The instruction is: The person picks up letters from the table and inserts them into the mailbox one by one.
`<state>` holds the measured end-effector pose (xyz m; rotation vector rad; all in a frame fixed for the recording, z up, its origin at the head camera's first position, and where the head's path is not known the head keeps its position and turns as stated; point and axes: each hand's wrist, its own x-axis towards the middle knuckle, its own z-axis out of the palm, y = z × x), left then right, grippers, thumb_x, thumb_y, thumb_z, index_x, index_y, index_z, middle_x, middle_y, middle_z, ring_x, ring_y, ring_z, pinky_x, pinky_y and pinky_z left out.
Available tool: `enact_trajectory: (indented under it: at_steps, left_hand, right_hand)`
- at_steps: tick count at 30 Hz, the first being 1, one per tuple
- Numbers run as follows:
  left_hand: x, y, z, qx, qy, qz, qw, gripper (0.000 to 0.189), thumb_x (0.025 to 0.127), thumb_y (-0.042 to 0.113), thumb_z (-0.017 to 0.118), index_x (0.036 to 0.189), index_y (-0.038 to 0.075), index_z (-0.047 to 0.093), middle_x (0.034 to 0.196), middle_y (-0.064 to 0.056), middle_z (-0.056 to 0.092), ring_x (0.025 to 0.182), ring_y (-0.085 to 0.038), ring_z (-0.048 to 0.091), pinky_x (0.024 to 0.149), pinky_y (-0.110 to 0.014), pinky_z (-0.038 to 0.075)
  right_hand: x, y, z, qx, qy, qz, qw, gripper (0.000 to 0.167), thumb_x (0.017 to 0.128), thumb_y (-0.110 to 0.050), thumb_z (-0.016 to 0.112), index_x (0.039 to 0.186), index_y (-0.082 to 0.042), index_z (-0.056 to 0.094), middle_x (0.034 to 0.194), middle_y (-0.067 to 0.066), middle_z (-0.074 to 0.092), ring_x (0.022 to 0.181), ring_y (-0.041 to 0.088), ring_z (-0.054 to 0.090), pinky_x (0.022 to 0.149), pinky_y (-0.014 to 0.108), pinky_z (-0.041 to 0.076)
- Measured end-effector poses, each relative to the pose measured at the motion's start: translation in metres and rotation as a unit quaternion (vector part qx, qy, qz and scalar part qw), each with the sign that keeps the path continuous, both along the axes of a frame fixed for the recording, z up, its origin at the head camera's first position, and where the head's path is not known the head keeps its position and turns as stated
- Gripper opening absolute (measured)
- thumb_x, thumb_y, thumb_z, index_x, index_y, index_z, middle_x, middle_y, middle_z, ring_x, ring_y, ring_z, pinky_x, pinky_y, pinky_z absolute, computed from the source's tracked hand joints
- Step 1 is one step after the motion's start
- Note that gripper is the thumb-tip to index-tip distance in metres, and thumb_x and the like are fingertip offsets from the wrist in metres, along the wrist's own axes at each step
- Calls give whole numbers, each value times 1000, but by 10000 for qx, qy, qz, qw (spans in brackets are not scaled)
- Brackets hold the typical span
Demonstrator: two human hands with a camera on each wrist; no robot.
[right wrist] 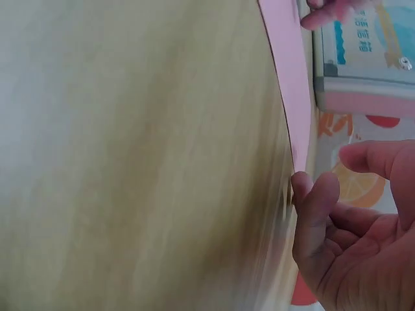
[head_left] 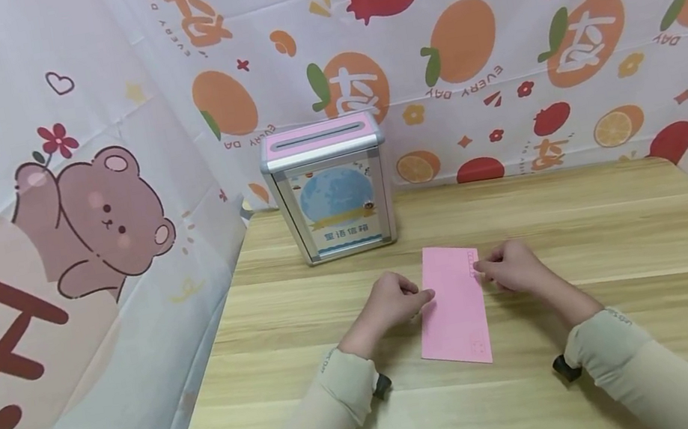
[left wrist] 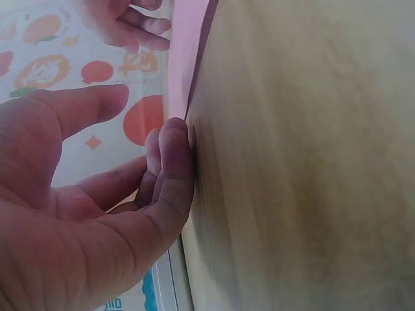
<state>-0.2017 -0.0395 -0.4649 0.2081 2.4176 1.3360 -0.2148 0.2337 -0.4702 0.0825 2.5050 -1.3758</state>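
A pink envelope (head_left: 452, 310) lies lengthwise on the wooden table, with small printed boxes at its upper right and lower right corners. My left hand (head_left: 394, 299) is at its left long edge. In the left wrist view, the fingertips (left wrist: 174, 129) meet that edge while the thumb stands off, leaving a gap. On the opposite side is my right hand (head_left: 514, 268). The right wrist view has its fingertips (right wrist: 302, 184) at the envelope's edge, its thumb likewise raised apart from the fingers.
Behind the envelope, to the left, stands a silver-framed letter box (head_left: 333, 190) with a slot (head_left: 319, 135) in its pink top and a blue planet picture on the front. A fruit-print cloth (head_left: 423, 118) hangs along the table's back edge, a bear-print cloth (head_left: 86, 349) at the left.
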Motion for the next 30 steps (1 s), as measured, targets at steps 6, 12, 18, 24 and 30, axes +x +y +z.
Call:
enact_trajectory:
  at_steps: [6, 12, 18, 24, 30]
  left_hand:
    - [1, 3, 3, 3, -23, 55, 10000, 30, 96, 34, 79, 95, 4, 76, 75, -2, 67, 64, -11, 58, 57, -24, 47]
    - [3, 9, 2, 42, -65, 165, 9998, 31, 96, 34, 79, 95, 3, 77, 76, -4, 69, 65, -11, 58, 57, -24, 48]
    - [3, 12, 0, 101, -25, 189, 9998, 34, 96, 35, 78, 92, 2, 78, 72, -1, 67, 63, -10, 56, 56, -24, 46]
    - [2, 9, -1, 191, -87, 314, 9993, 34, 97, 36, 78, 97, 2, 78, 82, -7, 73, 71, -15, 66, 62, -26, 53]
    - [1, 9, 1, 265, -40, 395, 9989, 35, 98, 35, 77, 98, 0, 77, 81, -7, 73, 69, -14, 65, 60, -24, 52]
  right_hand:
    - [2, -7, 2, -210, -39, -100, 9997, 37, 103, -25, 66, 116, 9, 70, 74, 4, 66, 54, 8, 48, 51, 24, 48]
    - [1, -13, -1, -399, -246, -410, 9981, 39, 103, -27, 67, 122, 6, 70, 90, 7, 71, 65, 11, 56, 59, 28, 57]
    - [0, -12, -5, -808, -441, -608, 9939, 40, 104, -28, 66, 126, 5, 67, 91, 5, 69, 69, 11, 56, 56, 25, 55]
    - [-1, -10, -9, -779, -359, -605, 9945, 41, 105, -26, 65, 128, 7, 65, 92, 8, 71, 66, 10, 55, 54, 24, 53]
    - [5, -12, -12, -76, 244, -204, 9995, 41, 103, -24, 67, 128, 8, 67, 86, 9, 72, 57, 10, 55, 49, 25, 49]
